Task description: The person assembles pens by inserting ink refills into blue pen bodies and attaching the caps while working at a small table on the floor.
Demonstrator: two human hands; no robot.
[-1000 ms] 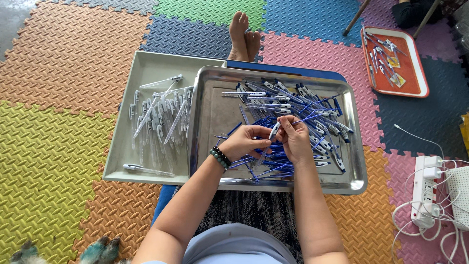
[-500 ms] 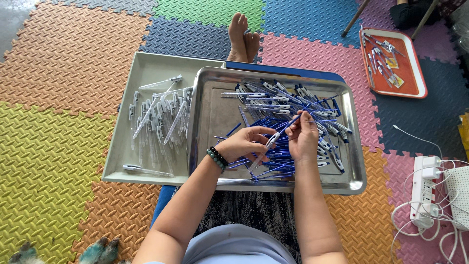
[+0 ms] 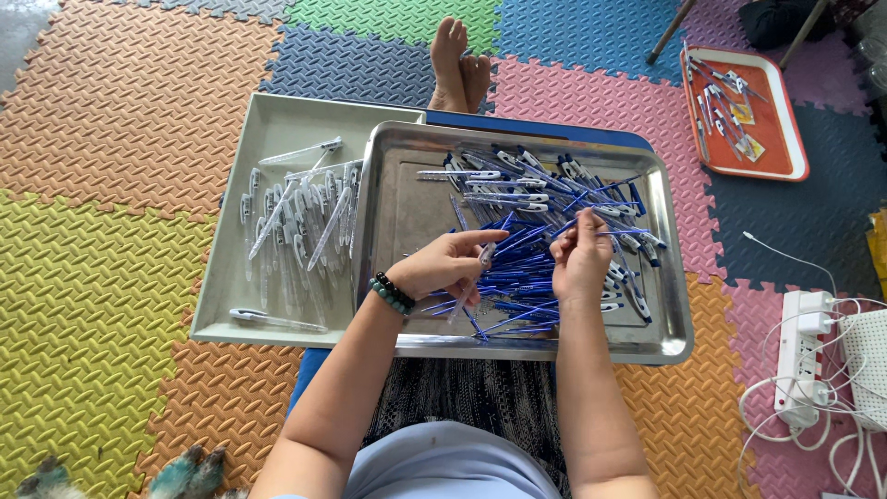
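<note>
- Head view: the left hand (image 3: 446, 268), beaded bracelet at its wrist, pinches a clear pen barrel (image 3: 481, 262); the right hand (image 3: 579, 261) has its fingers closed on a thin blue refill (image 3: 617, 232).
- Both hover over the heap of blue refills and pen parts (image 3: 545, 236) in the shiny steel tray (image 3: 407, 208).
- Just left, overlapped by it, a grey plastic tray (image 3: 277, 125) holds clear barrels.
- Well right: an orange tray (image 3: 785, 139), a white power strip (image 3: 800, 356).
</note>
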